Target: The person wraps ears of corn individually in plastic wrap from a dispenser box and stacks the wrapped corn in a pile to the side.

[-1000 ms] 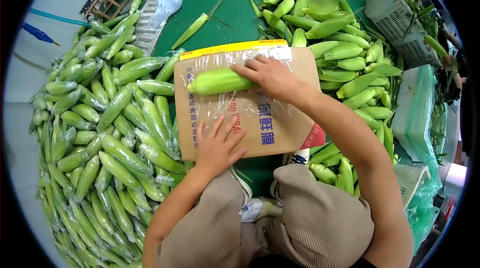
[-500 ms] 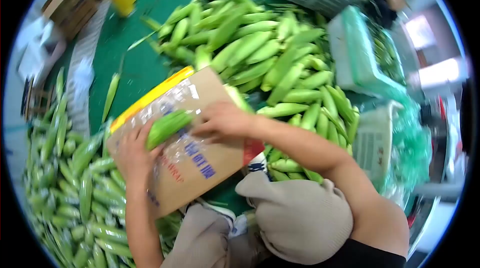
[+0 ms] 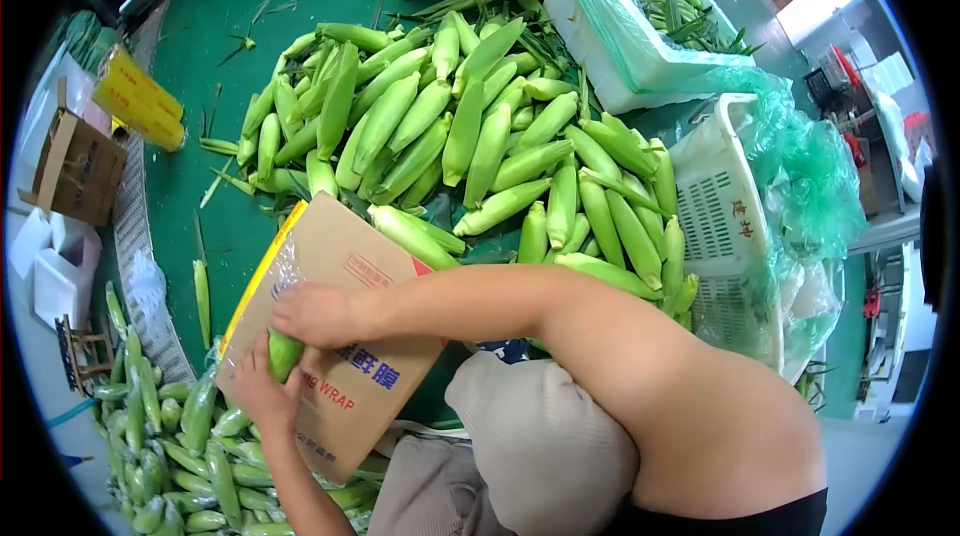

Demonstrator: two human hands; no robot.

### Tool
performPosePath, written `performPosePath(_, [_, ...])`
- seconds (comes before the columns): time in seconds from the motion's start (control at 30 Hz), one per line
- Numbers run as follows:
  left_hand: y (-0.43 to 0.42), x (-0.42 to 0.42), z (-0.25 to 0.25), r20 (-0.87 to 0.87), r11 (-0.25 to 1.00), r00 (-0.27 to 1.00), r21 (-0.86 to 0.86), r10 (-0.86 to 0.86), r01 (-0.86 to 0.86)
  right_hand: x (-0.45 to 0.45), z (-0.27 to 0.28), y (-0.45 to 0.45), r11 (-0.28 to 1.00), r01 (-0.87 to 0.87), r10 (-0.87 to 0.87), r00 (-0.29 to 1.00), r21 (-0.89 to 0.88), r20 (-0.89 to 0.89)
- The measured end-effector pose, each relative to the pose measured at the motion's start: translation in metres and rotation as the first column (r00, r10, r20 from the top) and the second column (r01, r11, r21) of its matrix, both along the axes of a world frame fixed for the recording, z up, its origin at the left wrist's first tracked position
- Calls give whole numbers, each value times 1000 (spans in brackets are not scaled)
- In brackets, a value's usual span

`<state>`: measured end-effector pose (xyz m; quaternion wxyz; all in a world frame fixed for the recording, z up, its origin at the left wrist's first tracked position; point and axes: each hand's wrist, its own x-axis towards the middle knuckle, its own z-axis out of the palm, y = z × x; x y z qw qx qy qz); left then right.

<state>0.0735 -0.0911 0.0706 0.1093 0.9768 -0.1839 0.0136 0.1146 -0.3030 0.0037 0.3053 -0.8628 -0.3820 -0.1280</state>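
An ear of corn in its green husk (image 3: 284,354) lies across the cardboard cling film box (image 3: 375,406), partly covered by my hands. My left hand (image 3: 262,391) is closed around its lower side. My right hand (image 3: 318,316) is right above it, fingers curled down at the upper end of the ear; what they pinch is hidden. Clear cling film (image 3: 285,271) shows shiny on the box beside my right fingers, along the box's yellow edge. The box rests tilted in front of my knees.
A big heap of unwrapped corn (image 3: 480,136) lies ahead on the green floor. Film-wrapped ears (image 3: 190,466) pile up at lower left. White crates (image 3: 720,226) and a foam box (image 3: 610,36) stand right and behind. Yellow rolls (image 3: 140,101) stand far left.
My right hand has moved left across the box, up to my left hand. The ear now lies mostly hidden under both hands. The head view has shifted, showing more of the right side.
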Motion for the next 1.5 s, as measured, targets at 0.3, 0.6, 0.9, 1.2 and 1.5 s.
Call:
performPosePath(0.3, [66, -107, -55, 102, 887, 893, -213, 437, -410, -17, 3, -9, 997, 76, -76, 997, -14, 20])
performPosePath(0.6, [74, -94, -74, 161, 874, 870, -234, 466, -426, -26, 23, -14, 996, 47, -55, 992, -71, -110])
performPosePath(0.9, [46, -122, -70, -226, 214, 744, -869, 629, -445, -24, 57, -26, 968, 67, -119, 971, -243, -207])
performPosePath(1.2, [14, -138, -64, -96, 283, 828, -913, 553, -295, -38, 34, -35, 936, -320, 268, 918, -144, -293])
performPosePath(1.5, [-13, -120, -28, 258, 917, 936, -376, 239, -131, -50, 50, -43, 945, -268, 196, 923, -190, -330])
